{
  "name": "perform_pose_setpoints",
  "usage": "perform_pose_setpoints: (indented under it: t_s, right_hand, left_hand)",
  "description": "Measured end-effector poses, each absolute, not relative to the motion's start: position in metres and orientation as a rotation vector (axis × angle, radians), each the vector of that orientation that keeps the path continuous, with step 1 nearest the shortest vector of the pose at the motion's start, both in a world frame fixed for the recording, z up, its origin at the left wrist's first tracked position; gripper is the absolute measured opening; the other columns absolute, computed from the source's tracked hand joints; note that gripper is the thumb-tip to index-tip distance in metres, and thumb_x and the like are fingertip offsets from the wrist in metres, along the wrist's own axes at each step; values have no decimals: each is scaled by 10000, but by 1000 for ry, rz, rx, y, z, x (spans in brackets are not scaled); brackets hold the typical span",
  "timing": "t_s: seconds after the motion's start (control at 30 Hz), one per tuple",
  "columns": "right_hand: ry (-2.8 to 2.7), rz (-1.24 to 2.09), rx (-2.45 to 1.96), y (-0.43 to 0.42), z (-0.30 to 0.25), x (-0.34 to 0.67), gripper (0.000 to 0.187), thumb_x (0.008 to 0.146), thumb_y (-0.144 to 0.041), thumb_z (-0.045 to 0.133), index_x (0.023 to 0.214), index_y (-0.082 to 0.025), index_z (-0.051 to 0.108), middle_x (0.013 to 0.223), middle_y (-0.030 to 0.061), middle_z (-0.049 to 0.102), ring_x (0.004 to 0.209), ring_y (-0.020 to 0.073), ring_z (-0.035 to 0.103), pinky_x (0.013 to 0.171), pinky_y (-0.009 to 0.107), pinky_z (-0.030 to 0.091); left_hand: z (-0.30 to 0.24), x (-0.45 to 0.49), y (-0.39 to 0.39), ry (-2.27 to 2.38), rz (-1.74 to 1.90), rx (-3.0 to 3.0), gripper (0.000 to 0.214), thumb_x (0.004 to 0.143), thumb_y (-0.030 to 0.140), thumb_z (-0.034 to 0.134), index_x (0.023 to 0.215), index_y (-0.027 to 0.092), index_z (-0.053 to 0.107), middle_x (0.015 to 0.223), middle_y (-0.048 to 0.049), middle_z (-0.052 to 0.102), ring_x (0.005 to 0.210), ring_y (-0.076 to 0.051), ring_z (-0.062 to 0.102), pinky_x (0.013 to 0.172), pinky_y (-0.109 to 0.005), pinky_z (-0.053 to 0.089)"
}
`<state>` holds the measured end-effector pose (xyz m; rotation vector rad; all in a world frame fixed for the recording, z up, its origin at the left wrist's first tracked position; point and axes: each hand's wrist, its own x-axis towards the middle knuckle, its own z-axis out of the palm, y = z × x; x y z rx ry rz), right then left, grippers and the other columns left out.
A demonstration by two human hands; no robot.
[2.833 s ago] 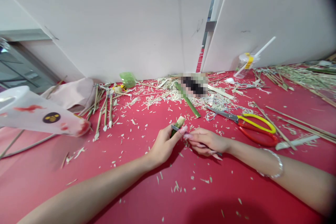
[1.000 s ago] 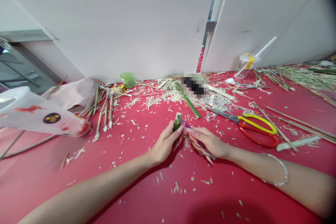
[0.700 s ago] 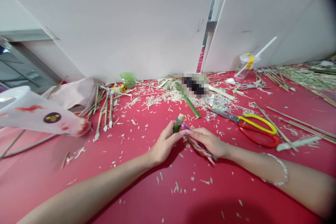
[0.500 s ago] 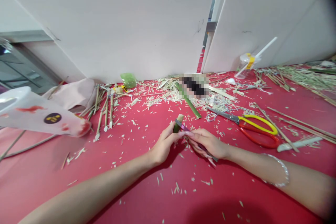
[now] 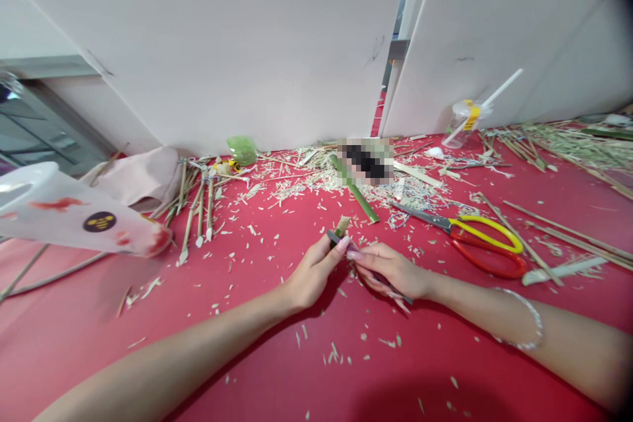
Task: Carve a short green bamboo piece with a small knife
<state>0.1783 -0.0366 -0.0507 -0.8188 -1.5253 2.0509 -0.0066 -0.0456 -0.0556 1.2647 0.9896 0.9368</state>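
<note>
My left hand [image 5: 309,273] pinches a short green bamboo piece [image 5: 340,227] with a pale cut tip, held just above the red table [image 5: 247,356]. My right hand [image 5: 390,268] is closed round a small knife [image 5: 334,237]; its blade lies across the bamboo piece near my left thumb. The knife's handle runs back through my fingers and pokes out below my palm. Both hands meet at the middle of the table, with pale shavings scattered under and around them.
Yellow-and-red scissors [image 5: 475,237] lie right of my hands. A long green bamboo stick [image 5: 355,191] and a shavings pile [image 5: 306,175] sit behind. Carved sticks [image 5: 198,204] lie at left by a white bag [image 5: 69,217]. A plastic cup [image 5: 462,120] stands by the white partition.
The blade has slid down the bamboo piece toward my left thumb, and the piece's tip has tilted a little to the right. My arms stay in place.
</note>
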Motion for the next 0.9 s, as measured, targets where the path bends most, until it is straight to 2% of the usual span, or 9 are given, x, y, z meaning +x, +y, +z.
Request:
perform_pose_setpoints:
  t_s: [0.2, 0.3, 0.37, 0.47, 0.57, 0.63, 0.7, 0.8, 0.9]
  right_hand:
    - [-1523, 2072, -822, -36, -52, 179, 512, 897, -605, 502, 598, -195, 430, 359, -89, 394, 268, 53, 290, 275, 165, 241]
    - [-1531, 2040, -817, -38, -51, 178, 522, 899, -601, 502, 581, -194, 425, 350, -90, 375, 267, 50, 288, 280, 164, 229]
    - [-1532, 2000, -812, -39, -50, 177, 530, 898, -598, 509, 569, -192, 423, 356, -89, 368, 275, 46, 287, 287, 163, 215]
    - [-1513, 1939, -806, -42, -49, 175, 535, 905, -593, 505, 565, -191, 409, 370, -91, 357, 288, 39, 279, 300, 163, 205]
    - [-1493, 1936, -792, -42, -51, 174, 539, 913, -594, 491, 566, -195, 389, 363, -96, 344, 282, 37, 266, 300, 159, 206]
    - [-1491, 1972, -784, -40, -52, 175, 544, 910, -603, 487, 564, -197, 385, 355, -96, 345, 269, 37, 255, 284, 155, 200]
    - [-1498, 2031, -786, -37, -53, 177, 537, 907, -610, 485, 574, -199, 392, 349, -95, 358, 254, 42, 248, 260, 154, 194]
    - [-1504, 2131, -782, -34, -53, 180, 511, 908, -600, 490, 601, -200, 404, 348, -97, 372, 239, 48, 245, 238, 151, 194]
    - [-1484, 2208, -740, -31, -52, 183, 505, 912, -576, 501, 595, -197, 397, 343, -99, 363, 232, 42, 236, 240, 142, 198]
  left_hand:
    - [-54, -6, -45, 952, 951, 1337, 517, 895, 516, 570, 1324, 228, 587, 1381, -99, 582, 1435, -276, 327, 1198, -429, 198]
    - [-52, -5, -44, 963, 959, 1354, 485, 892, 500, 580, 1287, 220, 610, 1389, -103, 575, 1421, -276, 354, 1190, -422, 218]
    - [-52, -4, -43, 986, 964, 1362, 427, 884, 504, 589, 1176, 201, 663, 1292, -110, 642, 1346, -282, 458, 1162, -410, 276]
    - [-52, -3, -41, 1032, 952, 1383, 379, 874, 525, 591, 909, 158, 679, 1001, -96, 726, 1102, -276, 619, 1052, -394, 404]
    - [-53, -3, -41, 1067, 914, 1414, 404, 881, 536, 575, 788, 146, 624, 833, -59, 711, 897, -243, 653, 913, -374, 482]
    - [-53, -4, -41, 1066, 903, 1419, 408, 896, 531, 556, 859, 136, 651, 923, -78, 728, 961, -260, 652, 941, -387, 472]
    - [-53, -4, -43, 1060, 915, 1408, 431, 908, 518, 547, 1063, 137, 675, 1166, -110, 701, 1177, -296, 586, 1064, -414, 394]
    - [-52, -6, -45, 1064, 909, 1396, 540, 911, 523, 543, 1324, 177, 582, 1458, -101, 510, 1418, -303, 355, 1182, -436, 238]
    - [-53, -7, -46, 1065, 883, 1399, 593, 909, 547, 529, 1385, 193, 533, 1524, -81, 400, 1463, -296, 246, 1208, -447, 180]
